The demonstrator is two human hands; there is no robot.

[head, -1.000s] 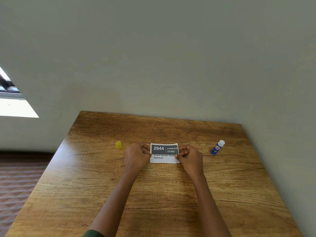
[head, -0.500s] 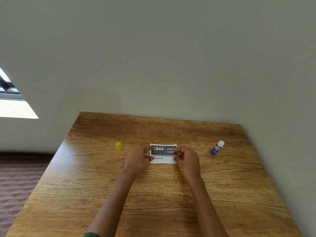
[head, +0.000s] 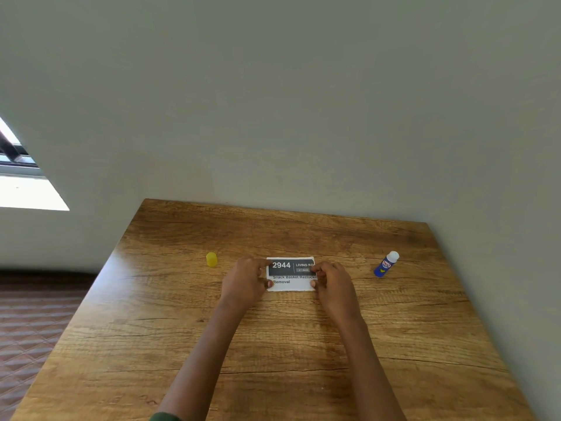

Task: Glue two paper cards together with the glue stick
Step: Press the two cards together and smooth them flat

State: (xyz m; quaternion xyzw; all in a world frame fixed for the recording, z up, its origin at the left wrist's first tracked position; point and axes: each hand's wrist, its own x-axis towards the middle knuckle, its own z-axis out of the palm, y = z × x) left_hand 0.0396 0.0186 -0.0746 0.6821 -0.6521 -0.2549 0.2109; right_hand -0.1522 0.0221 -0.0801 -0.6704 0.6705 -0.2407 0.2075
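A white paper card with a dark band reading "2944" lies flat on the wooden table. My left hand presses its left edge with fingertips and thumb. My right hand holds down its right edge the same way. Whether a second card lies beneath it cannot be made out. The blue glue stick lies uncapped to the right, its white tip pointing up and away. Its yellow cap stands to the left of my left hand.
The table is pushed against a grey wall at the back and right. Its left edge drops to a brown patterned floor. A bright window sits at far left.
Both hands have shifted along the card's side edges; fingertips that lay over the dark band now sit at the left and right edges, thumbs near the lower corners. The card stays flat.
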